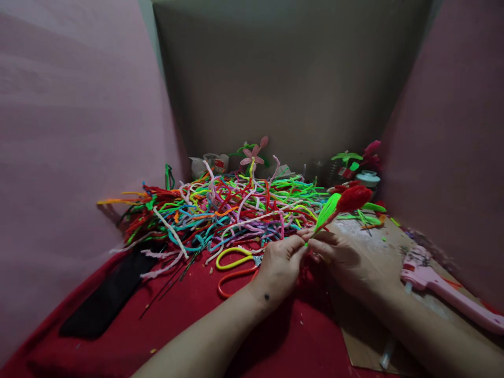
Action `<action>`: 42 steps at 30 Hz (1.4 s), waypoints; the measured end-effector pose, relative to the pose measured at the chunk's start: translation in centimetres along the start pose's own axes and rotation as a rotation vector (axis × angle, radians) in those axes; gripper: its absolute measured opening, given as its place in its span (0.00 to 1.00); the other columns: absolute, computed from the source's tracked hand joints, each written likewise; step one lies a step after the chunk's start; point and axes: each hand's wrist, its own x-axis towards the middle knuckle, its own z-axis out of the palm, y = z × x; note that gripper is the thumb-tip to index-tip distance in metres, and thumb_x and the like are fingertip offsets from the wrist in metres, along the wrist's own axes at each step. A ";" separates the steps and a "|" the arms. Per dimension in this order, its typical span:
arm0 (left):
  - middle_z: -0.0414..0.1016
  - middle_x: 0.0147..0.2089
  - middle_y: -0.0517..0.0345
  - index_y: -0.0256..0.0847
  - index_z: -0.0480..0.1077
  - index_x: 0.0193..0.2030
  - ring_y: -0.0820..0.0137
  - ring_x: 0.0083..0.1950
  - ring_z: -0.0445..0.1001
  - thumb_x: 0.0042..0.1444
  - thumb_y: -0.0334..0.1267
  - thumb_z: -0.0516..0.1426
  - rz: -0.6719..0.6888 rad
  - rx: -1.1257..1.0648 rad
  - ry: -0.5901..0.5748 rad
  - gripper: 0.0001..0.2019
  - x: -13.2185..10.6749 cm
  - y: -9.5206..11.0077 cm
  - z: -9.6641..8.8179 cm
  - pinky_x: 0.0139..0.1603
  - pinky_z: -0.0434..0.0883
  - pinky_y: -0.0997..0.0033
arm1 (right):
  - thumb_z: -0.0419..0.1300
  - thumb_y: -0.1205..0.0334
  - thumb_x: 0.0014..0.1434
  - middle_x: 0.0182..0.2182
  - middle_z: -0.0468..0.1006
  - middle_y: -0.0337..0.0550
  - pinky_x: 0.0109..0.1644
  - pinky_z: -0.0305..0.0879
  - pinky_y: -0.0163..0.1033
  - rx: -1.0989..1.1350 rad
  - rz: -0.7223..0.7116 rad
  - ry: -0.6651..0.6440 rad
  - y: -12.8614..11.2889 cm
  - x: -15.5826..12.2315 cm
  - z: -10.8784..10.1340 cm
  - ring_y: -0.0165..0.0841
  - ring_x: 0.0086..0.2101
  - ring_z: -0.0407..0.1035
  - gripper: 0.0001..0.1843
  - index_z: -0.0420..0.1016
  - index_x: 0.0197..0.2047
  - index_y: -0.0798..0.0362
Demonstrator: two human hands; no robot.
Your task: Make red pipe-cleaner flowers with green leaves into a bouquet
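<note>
Both my hands meet low in the middle of the view, pinched around the stem of a pipe-cleaner flower (346,202) with a fuzzy red bud and a bright green leaf. My left hand (280,262) is closed with its fingertips on the lower stem. My right hand (338,257) grips the stem just beside it, and the flower tilts up to the right. Scissors (232,268) with a yellow and an orange handle lie just left of my left hand on the red cloth (189,325).
A big tangle of coloured pipe cleaners (228,210) fills the space behind my hands. A pink glue gun (441,286) lies at right on a cardboard sheet (366,336). A black flat strip (110,294) lies at left. Finished flowers (254,155) and small jars stand at the back.
</note>
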 end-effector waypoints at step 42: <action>0.70 0.32 0.55 0.41 0.69 0.33 0.71 0.34 0.67 0.60 0.35 0.47 0.212 0.448 0.016 0.11 -0.1 -1.1 -0.2 0.36 0.61 0.74 | 0.61 0.58 0.52 0.31 0.77 0.41 0.36 0.64 0.39 -0.268 -0.104 0.046 0.2 -0.8 -0.5 0.34 0.29 0.68 0.09 0.78 0.35 0.52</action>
